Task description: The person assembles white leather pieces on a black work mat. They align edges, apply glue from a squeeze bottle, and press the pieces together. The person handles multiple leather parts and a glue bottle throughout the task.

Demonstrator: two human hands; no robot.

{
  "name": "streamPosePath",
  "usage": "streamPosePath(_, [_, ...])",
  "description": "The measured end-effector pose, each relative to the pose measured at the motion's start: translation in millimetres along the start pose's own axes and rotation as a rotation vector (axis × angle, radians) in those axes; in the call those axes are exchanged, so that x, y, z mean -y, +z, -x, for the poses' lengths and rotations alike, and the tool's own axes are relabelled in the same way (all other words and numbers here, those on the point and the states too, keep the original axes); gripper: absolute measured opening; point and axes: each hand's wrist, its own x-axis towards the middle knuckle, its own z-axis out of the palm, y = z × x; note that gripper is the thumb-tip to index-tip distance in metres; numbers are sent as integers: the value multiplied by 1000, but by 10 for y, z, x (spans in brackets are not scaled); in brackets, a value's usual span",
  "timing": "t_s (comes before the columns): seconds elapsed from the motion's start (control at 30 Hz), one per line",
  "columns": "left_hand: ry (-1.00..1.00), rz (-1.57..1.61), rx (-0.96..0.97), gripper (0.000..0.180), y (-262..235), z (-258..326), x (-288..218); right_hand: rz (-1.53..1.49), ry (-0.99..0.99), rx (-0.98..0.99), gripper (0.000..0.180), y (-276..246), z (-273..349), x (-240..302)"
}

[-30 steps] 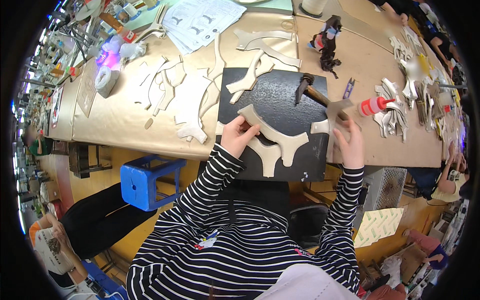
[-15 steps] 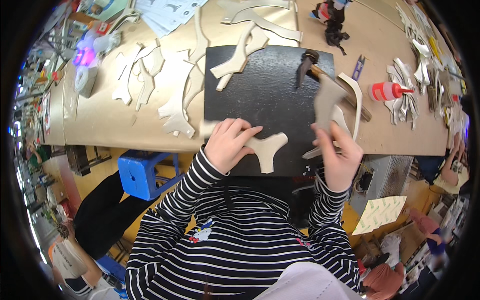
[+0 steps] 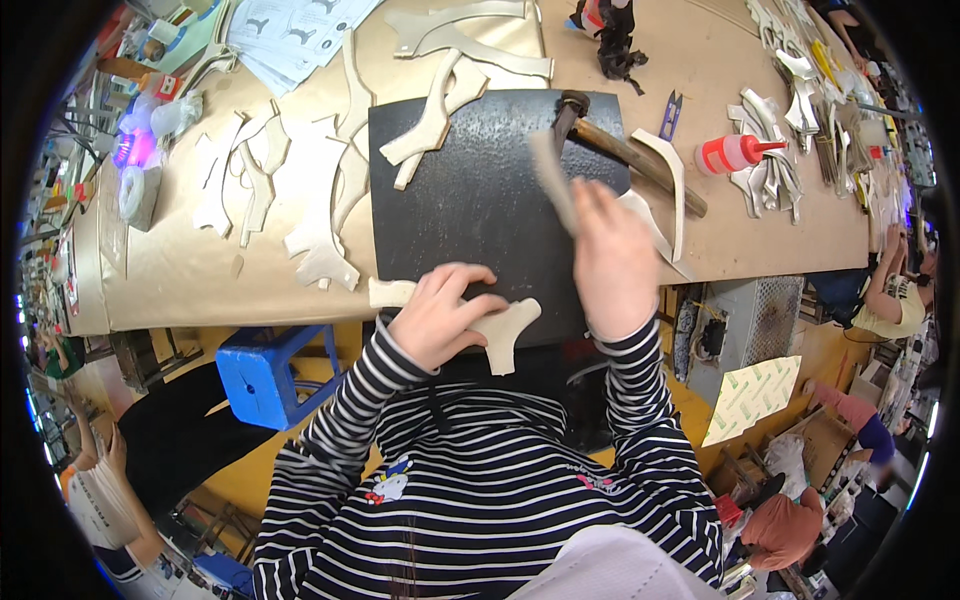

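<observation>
My left hand (image 3: 440, 318) rests at the near left corner of the black mat, thumb and fingers closed on a cream, fork-ended flat piece (image 3: 508, 332). One end of that piece sticks out on the left of the hand, and the fork shows on the right. Raised over the right part of the mat, my right hand (image 3: 614, 262) grips a curved cream piece (image 3: 552, 175), blurred by motion. Beyond it lies a hammer (image 3: 640, 165) with a wooden handle. Beside the handle lie a bent cream strip (image 3: 672, 180) and another cream piece (image 3: 650, 225), partly behind the right hand.
Cream cut pieces (image 3: 330, 220) lie left of the black mat (image 3: 500, 220), and two cross its far left corner (image 3: 430, 125). On the right are purple thread snips (image 3: 671, 115), a red-capped bottle (image 3: 735, 153) and more stacked pieces (image 3: 765, 165). A blue stool (image 3: 252, 385) stands below the table's left edge.
My right hand has moved left and slightly away from me with its piece, which has turned edge-on. My left hand keeps its hold on the forked piece. The whole view has shifted somewhat.
</observation>
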Motion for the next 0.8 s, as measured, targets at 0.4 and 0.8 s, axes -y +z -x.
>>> streamPosePath(0.4, [128,437,-452,28,298,407,-303,-299,280,7,44,284,144,-887])
streamPosePath(0.8, [-543,1356,-1223,66,251,75,-199,-704,16,-262,27,-280,443,-545])
